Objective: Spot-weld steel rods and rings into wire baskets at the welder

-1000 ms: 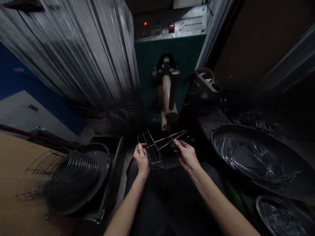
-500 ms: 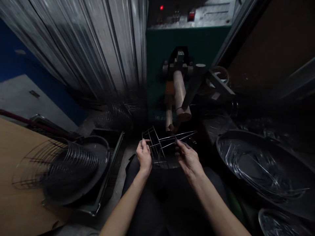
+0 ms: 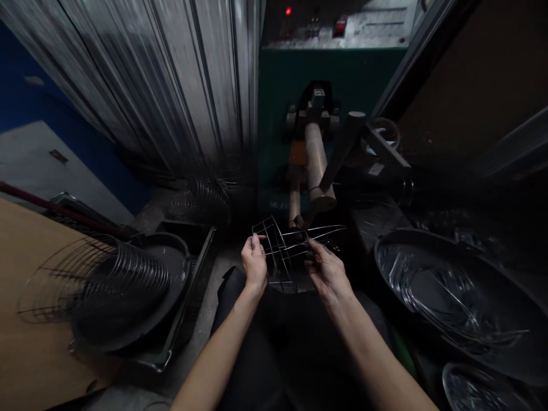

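Observation:
Just below the electrodes of a machine, a wire frame of thin crossed metal rods is held tilted in front of my knees. My left hand is closed on its left side, thumb and fingers pinching the rods. On the other side, my right hand pinches thin wire that reaches across the frame and out to the right. Whether this wire is joined to the frame, I cannot tell. The lower electrode and the thick upper cylinder of the machine are close beyond the wires.
On my left, a dark round pan carries a stack of wire rings and sits on a crate. Loose bent wires lie in a large pan at right, with a smaller pan below. A control panel shows a red light.
The view has shifted slightly. My left hand and the frame have moved a little up and right, and the wires at the right hand now look more spread apart.

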The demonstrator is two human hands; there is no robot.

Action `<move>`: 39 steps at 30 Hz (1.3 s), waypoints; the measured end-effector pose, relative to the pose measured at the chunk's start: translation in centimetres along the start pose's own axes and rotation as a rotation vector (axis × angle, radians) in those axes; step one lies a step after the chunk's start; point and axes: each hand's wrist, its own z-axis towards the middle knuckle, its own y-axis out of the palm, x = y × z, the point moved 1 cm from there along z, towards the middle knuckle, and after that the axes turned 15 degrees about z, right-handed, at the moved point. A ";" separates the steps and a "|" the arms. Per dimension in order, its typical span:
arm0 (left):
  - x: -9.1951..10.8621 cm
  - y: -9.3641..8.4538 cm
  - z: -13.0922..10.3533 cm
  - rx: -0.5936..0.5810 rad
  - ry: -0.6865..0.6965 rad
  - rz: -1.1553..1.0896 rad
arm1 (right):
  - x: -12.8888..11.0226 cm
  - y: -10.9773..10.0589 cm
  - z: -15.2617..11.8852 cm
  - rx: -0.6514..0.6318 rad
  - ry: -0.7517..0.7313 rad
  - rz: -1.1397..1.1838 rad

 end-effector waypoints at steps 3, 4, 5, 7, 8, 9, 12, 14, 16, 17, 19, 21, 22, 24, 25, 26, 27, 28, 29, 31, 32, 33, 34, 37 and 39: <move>0.2 0.1 0.3 -0.003 -0.006 -0.003 | -0.1 0.2 0.2 -0.002 0.004 -0.003; 0.2 0.1 0.4 -0.001 -0.009 0.003 | -0.1 0.3 0.3 0.010 0.011 0.004; 0.3 0.1 0.4 0.001 -0.010 0.009 | -0.1 0.5 0.3 0.022 0.019 0.016; 0.6 0.1 0.5 -0.009 -0.014 0.013 | -0.1 0.7 0.2 0.039 0.033 0.047; 0.7 0.0 0.5 -0.017 -0.019 0.005 | -0.1 0.7 0.2 0.040 0.038 0.060; 0.8 0.0 0.4 -0.024 -0.027 -0.010 | -0.2 0.7 0.1 0.035 0.043 0.067; 1.1 0.0 0.3 -0.044 -0.055 -0.062 | -0.3 0.2 -0.1 0.008 0.055 0.053; 1.2 0.1 0.3 -0.046 -0.061 -0.082 | -0.5 -0.4 -0.3 0.001 0.049 0.028; 1.2 0.1 0.4 -0.026 -0.052 -0.097 | -0.7 -1.2 -0.5 0.002 0.030 0.005; 1.2 0.2 0.6 -0.013 -0.045 -0.104 | -0.9 -1.5 -0.5 0.004 0.022 -0.006; 1.2 0.2 1.0 0.001 -0.036 -0.116 | -1.2 -2.0 -0.5 0.005 0.006 -0.016; 1.2 0.3 1.4 0.005 -0.034 -0.122 | -1.4 -2.3 -0.4 0.006 -0.007 -0.013; 1.2 0.4 1.5 0.007 -0.036 -0.121 | -1.5 -2.5 -0.4 0.003 -0.012 -0.014; 1.3 0.5 1.7 0.014 -0.042 -0.110 | -1.5 -2.7 -0.6 -0.018 -0.024 -0.041; 1.3 0.6 1.8 0.016 -0.046 -0.103 | -1.5 -2.7 -1.0 -0.045 -0.045 -0.081; 1.4 0.7 1.9 0.018 -0.048 -0.097 | -1.5 -2.7 -1.6 -0.092 -0.082 -0.154; 1.4 0.7 1.9 0.019 -0.047 -0.093 | -1.5 -2.6 -2.4 -0.157 -0.138 -0.260; 1.4 0.8 2.0 0.019 -0.037 -0.088 | -1.6 -2.4 -3.3 -0.237 -0.209 -0.393; 1.4 0.7 1.9 0.017 -0.021 -0.081 | -1.6 -2.0 -4.3 -0.326 -0.289 -0.537; 0.9 0.3 1.3 0.015 0.026 -0.050 | -1.8 -1.1 -6.0 -0.501 -0.441 -0.788; 0.5 -0.1 0.8 0.016 0.055 -0.025 | -1.9 -0.6 -6.5 -0.568 -0.502 -0.867; -0.1 -0.6 0.0 0.014 0.084 0.010 | -2.1 -0.1 -6.6 -0.610 -0.553 -0.920; -0.8 -1.1 -1.0 0.005 0.116 0.058 | -2.2 0.2 -6.3 -0.627 -0.592 -0.964; -3.6 -3.0 -4.2 -0.100 0.262 0.246 | -2.6 0.5 -3.6 -0.565 -0.584 -1.121; -5.2 -4.1 -5.7 -0.241 0.418 0.347 | -2.7 -0.2 -1.1 -0.527 -0.463 -1.192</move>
